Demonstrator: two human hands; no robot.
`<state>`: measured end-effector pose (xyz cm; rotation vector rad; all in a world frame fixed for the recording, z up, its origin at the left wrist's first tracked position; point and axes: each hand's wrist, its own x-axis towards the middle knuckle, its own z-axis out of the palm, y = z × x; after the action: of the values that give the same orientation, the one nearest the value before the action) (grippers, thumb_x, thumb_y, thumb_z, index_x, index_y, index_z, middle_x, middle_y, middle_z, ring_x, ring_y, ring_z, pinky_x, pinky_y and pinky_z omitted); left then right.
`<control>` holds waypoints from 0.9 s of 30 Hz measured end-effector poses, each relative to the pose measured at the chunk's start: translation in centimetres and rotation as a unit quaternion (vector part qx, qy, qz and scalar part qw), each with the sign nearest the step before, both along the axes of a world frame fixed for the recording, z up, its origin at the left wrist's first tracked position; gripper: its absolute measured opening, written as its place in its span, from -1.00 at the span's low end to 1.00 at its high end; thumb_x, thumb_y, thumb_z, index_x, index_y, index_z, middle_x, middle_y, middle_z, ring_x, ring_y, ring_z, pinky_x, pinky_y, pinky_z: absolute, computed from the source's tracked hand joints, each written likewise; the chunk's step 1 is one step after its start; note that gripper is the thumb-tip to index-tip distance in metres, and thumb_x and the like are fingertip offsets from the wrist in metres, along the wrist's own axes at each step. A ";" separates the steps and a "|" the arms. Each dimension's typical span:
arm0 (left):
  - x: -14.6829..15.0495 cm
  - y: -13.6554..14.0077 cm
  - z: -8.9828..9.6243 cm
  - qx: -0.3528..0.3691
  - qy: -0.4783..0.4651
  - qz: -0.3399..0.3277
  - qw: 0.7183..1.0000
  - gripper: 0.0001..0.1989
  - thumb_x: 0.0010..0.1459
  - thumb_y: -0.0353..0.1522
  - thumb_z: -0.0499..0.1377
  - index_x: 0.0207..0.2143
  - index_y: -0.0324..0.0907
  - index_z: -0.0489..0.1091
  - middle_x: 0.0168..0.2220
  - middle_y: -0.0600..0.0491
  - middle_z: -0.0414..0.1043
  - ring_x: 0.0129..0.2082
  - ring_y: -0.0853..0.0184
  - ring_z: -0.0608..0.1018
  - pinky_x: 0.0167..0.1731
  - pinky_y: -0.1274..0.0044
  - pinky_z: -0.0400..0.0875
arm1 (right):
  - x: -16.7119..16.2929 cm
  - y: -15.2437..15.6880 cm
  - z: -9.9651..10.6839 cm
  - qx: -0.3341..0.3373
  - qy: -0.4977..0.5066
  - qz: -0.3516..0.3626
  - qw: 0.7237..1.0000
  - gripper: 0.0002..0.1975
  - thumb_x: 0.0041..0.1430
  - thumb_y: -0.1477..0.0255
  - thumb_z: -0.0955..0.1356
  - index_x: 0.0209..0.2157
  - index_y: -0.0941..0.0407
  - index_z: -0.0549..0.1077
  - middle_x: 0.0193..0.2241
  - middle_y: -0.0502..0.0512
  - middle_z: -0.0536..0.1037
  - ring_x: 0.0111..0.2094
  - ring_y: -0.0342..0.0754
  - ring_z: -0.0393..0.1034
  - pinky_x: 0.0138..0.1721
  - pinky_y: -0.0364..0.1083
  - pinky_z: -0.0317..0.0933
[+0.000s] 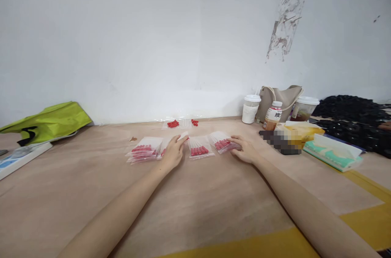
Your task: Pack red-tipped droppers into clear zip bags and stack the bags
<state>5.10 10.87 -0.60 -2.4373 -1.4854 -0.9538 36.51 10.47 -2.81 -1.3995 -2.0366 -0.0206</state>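
My left hand (pixel 173 153) has its fingers drawn together. A pale plastic edge and a speck of red show at its fingertips; the rest of what it holds is hidden. My right hand (pixel 245 150) grips the near right edge of a clear zip bag (pixel 220 137), thumb below and fingers above, with slim red-ended pieces inside. Flat between the hands lies another zip bag (pixel 200 149) with a row of red pieces. Left of my left hand is an overlapping stack of such bags (pixel 145 149), and one more bag (pixel 164 144) is partly covered by that hand.
Loose red pieces (pixel 173 123) lie on clear plastic by the wall. A white-lidded cup (pixel 250 109), a bottle (pixel 273 116), a grey bag (pixel 282 97), another cup (pixel 304 108) and a tissue pack (pixel 332 153) stand at right. A lime-green bag (pixel 58 117) lies at left.
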 end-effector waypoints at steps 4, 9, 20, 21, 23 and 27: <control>1.6 0.2 0.1 -0.028 0.087 -0.081 0.993 -0.66 0.22 -0.42 -0.10 0.02 -0.12 0.26 0.05 -0.09 0.19 0.06 0.23 0.26 0.01 0.39 0.19 | -0.4 0.3 -0.4 -0.006 -0.002 0.003 1.000 -0.55 -0.08 0.46 0.29 -0.06 0.00 0.37 -0.02 0.11 0.32 -0.04 0.02 0.26 -0.03 0.02 0.12; 3.3 -0.5 0.8 -0.079 0.175 -0.091 0.977 -0.53 0.16 -0.06 -0.10 0.07 -0.02 0.17 0.12 -0.07 0.12 0.13 0.13 0.13 0.06 0.18 -0.03 | -1.5 0.5 -0.8 0.009 -0.027 -0.010 1.000 -0.56 -0.06 0.48 0.28 -0.07 -0.04 0.38 -0.04 0.10 0.34 -0.02 0.05 0.23 -0.02 0.08 0.09; 4.0 -0.4 0.5 -0.071 0.220 -0.120 0.966 -0.63 0.20 -0.10 -0.15 -0.04 0.01 0.23 -0.02 0.04 0.27 -0.02 0.16 0.25 -0.14 0.22 0.16 | -2.2 1.0 -1.2 0.104 -0.032 0.066 0.992 -0.71 0.16 0.39 0.19 -0.13 -0.04 0.42 -0.14 0.08 0.45 -0.12 -0.01 0.33 -0.12 0.03 0.20; 3.5 -0.5 0.6 -0.070 0.219 -0.120 0.966 -0.63 0.20 -0.10 -0.15 -0.04 0.01 0.23 -0.03 0.04 0.27 -0.02 0.16 0.25 -0.14 0.22 0.17 | -2.5 0.9 -1.2 0.108 -0.021 0.061 0.992 -0.72 0.16 0.38 0.19 -0.14 -0.03 0.43 -0.15 0.08 0.46 -0.13 -0.01 0.34 -0.13 0.03 0.21; 2.6 -0.9 0.8 -0.068 0.218 -0.121 0.966 -0.62 0.20 -0.09 -0.15 -0.05 0.01 0.23 -0.03 0.05 0.27 -0.04 0.16 0.26 -0.14 0.22 0.17 | -3.2 0.7 -1.0 0.113 0.017 0.061 0.992 -0.73 0.16 0.39 0.19 -0.16 -0.01 0.44 -0.18 0.08 0.48 -0.16 -0.02 0.36 -0.15 0.01 0.23; 1.4 -1.8 1.1 -0.075 0.209 -0.114 0.968 -0.56 0.15 -0.02 -0.14 -0.09 -0.03 0.27 -0.05 0.03 0.29 -0.04 0.13 0.27 -0.11 0.16 0.12 | -5.3 0.0 -0.6 0.112 0.096 0.096 0.984 -0.73 0.16 0.40 0.19 -0.18 0.03 0.46 -0.23 0.09 0.50 -0.22 -0.07 0.39 -0.17 -0.05 0.26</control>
<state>6.51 9.07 0.50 -2.7367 -1.1874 -0.3261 31.26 10.42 -3.43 -1.0236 -1.9328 -0.0285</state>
